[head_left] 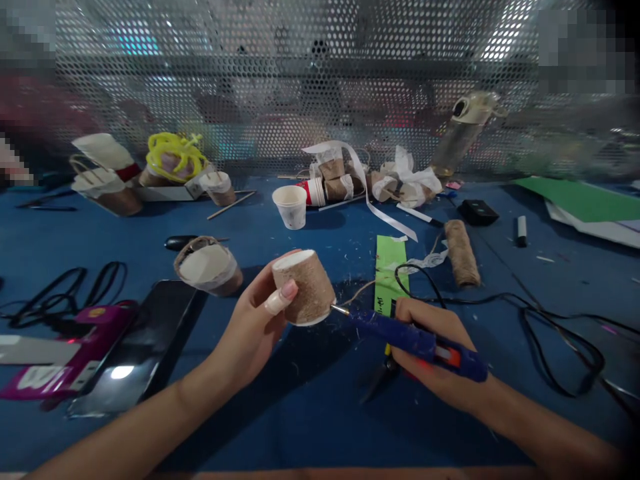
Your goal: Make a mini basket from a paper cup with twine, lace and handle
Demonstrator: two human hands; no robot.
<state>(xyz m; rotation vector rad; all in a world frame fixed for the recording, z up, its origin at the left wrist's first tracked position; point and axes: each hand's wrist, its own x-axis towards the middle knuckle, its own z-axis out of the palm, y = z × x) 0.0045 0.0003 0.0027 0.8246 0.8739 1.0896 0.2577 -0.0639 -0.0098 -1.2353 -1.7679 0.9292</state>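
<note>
In the head view, a twine-wrapped cup (309, 288) is held tilted above the blue table (300, 427) by the left hand (255, 323); its near side is pressed by the thumb, around which a pale strip of tape (275, 303) is wound, while the other fingers are mostly hidden behind it. A blue glue gun (415, 338) is gripped in the right hand (440, 325), its handle enclosed by curled fingers. Its metal nozzle (341, 309) is brought to the cup's lower right edge; whether contact is made cannot be told. A thin strand of twine (361, 291) is seen between that edge and a green strip (391, 257), beyond which a twine roll (463, 253) is placed. A lace-trimmed cup (207, 268) is set left of the held one.
</note>
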